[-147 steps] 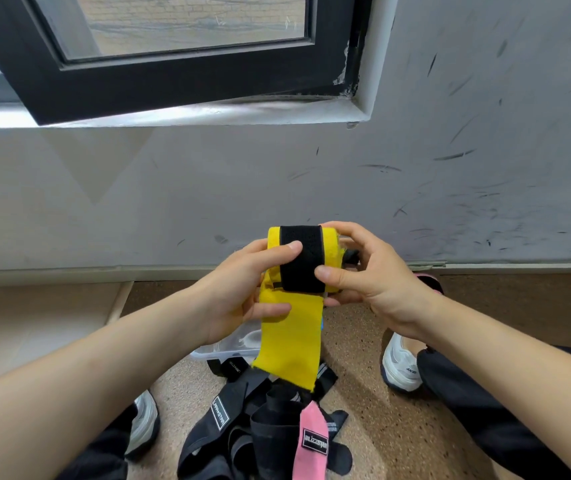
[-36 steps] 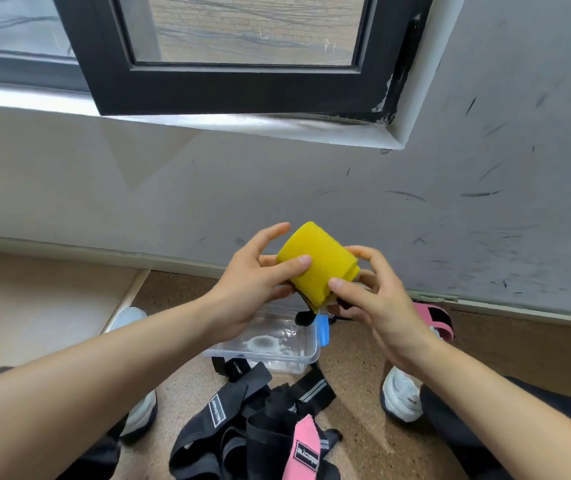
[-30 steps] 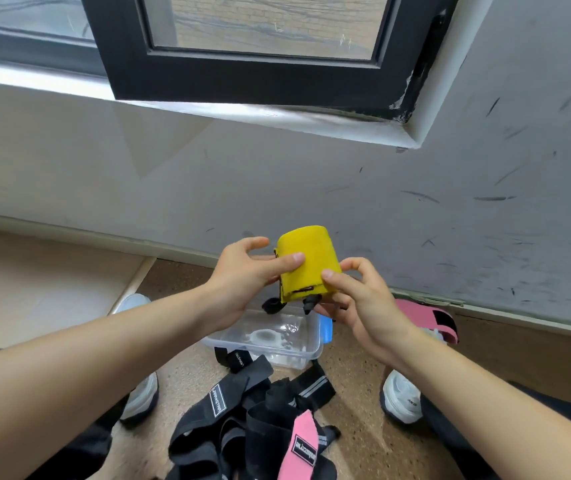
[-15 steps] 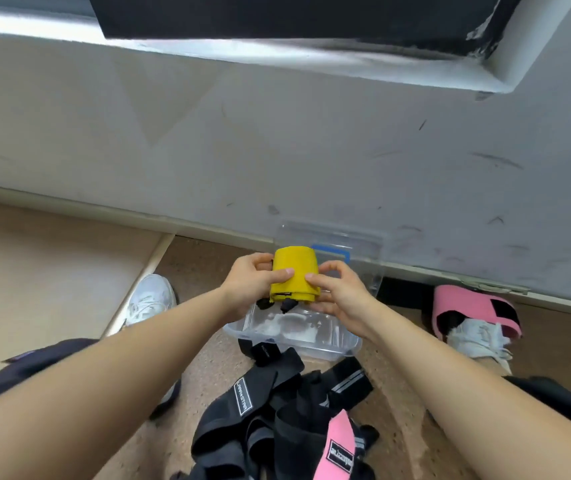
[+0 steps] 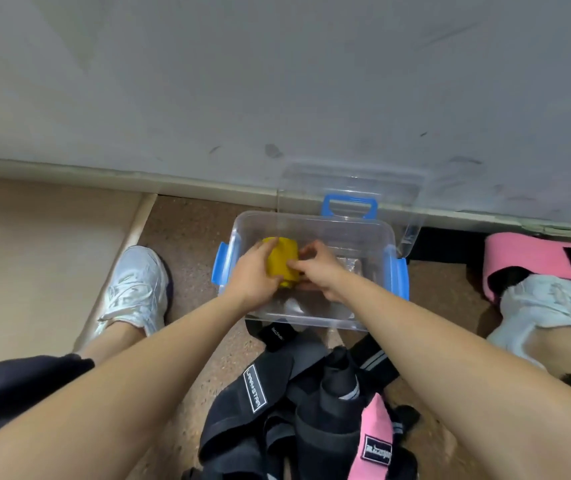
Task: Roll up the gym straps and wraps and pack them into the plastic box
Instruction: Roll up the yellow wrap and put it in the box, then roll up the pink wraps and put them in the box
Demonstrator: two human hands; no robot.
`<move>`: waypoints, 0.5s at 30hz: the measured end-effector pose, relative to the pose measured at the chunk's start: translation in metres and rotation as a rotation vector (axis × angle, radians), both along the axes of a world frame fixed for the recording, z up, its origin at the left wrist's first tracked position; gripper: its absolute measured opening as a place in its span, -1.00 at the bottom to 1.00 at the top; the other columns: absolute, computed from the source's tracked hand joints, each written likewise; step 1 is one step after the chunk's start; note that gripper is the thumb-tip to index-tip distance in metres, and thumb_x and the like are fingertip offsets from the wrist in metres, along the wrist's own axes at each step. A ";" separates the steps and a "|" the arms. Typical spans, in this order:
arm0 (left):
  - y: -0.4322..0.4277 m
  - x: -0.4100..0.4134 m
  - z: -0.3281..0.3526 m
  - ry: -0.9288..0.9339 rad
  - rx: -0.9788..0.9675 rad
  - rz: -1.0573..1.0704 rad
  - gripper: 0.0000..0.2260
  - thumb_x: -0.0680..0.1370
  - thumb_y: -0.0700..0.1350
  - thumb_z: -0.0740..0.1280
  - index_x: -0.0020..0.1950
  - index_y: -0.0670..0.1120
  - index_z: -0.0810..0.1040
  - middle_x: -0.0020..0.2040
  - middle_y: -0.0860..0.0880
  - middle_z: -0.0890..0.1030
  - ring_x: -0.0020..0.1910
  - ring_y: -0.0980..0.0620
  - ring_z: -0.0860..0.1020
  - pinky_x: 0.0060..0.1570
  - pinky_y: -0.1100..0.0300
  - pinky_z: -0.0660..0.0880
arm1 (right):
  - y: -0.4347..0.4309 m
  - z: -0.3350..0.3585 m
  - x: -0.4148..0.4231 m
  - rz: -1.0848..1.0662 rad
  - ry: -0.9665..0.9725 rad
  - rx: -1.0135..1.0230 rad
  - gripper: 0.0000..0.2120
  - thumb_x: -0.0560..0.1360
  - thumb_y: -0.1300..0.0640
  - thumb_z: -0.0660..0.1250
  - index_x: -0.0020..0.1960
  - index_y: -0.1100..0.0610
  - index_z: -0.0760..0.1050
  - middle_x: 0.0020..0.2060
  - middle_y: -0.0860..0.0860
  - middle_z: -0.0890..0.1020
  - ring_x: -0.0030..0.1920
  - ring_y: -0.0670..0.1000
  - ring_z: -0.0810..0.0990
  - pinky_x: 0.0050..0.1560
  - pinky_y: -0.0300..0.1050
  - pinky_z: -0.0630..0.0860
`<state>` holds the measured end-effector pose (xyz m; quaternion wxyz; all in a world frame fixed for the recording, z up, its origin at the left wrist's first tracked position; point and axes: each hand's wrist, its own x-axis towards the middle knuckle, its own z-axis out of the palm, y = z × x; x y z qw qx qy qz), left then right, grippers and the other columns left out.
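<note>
A rolled yellow wrap (image 5: 283,258) is inside the clear plastic box (image 5: 356,226) with blue latches, near its left side. My left hand (image 5: 252,275) grips the roll from the left. From the right, my right hand (image 5: 315,268) pinches the same roll with curled fingers. A pile of black straps and wraps (image 5: 297,403) with a pink strap (image 5: 375,445) lies on the floor in front of the box. Another pink wrap (image 5: 526,261) lies over my right shoe.
The box's clear lid (image 5: 349,183) with a blue handle leans against the grey wall behind it. My white left shoe (image 5: 136,289) stands left of the box, my right shoe (image 5: 550,306) to its right. A lighter floor section lies at far left.
Both hands have lowered the rolled yellow wrap from above the box down into it. The camera has tilted down, so the window is out of view.
</note>
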<state>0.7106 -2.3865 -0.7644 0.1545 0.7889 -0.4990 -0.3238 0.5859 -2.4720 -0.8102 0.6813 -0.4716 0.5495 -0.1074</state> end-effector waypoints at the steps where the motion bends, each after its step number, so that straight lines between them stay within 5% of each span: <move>1: 0.001 -0.001 -0.001 -0.071 -0.016 -0.065 -0.40 0.53 -0.16 0.46 0.56 -0.03 0.39 0.58 -0.12 0.35 0.54 -0.12 0.33 0.42 0.10 0.29 | 0.000 -0.005 -0.001 -0.006 0.006 -0.011 -0.71 0.53 0.27 0.45 0.11 0.05 0.40 0.13 0.18 0.60 0.01 0.19 0.67 -0.03 0.15 0.69; 4: -0.001 -0.003 -0.005 -0.269 -0.020 -0.298 -0.57 0.55 -0.10 0.41 0.43 0.03 0.55 0.60 -0.09 0.31 0.51 -0.22 0.32 0.43 0.03 0.28 | 0.000 -0.009 -0.009 0.044 -0.026 -0.014 -0.71 0.57 0.38 0.32 0.18 0.06 0.46 0.15 0.23 0.64 -0.05 0.16 0.63 0.11 0.25 0.64; 7: -0.005 -0.001 -0.007 -0.404 0.073 -0.439 -0.62 0.61 0.00 0.34 0.43 0.04 0.54 0.66 -0.09 0.18 0.57 -0.24 0.18 0.51 0.00 0.19 | -0.001 0.007 -0.027 0.165 -0.029 -0.064 -0.63 0.61 0.41 0.23 0.34 0.12 0.49 0.16 0.16 0.64 0.00 0.10 0.62 0.03 0.08 0.62; 11: -0.009 -0.003 -0.004 -0.426 0.140 -0.375 -0.62 0.60 0.00 0.32 0.40 -0.03 0.57 0.60 -0.15 0.27 0.53 -0.22 0.28 0.48 -0.01 0.28 | -0.001 0.040 -0.056 0.255 0.011 -0.320 -0.66 0.57 0.37 0.36 0.30 0.14 0.55 0.14 0.18 0.64 0.06 0.06 0.63 0.05 0.06 0.66; 15: -0.011 -0.022 -0.005 -0.369 0.165 -0.253 -0.58 0.56 0.08 0.33 0.36 -0.09 0.58 0.59 -0.16 0.28 0.51 -0.28 0.29 0.45 -0.12 0.35 | 0.000 0.072 -0.102 0.222 0.077 -0.556 -0.78 0.54 0.28 0.43 0.17 0.11 0.62 -0.07 0.02 0.68 -0.26 -0.15 0.62 -0.22 -0.16 0.66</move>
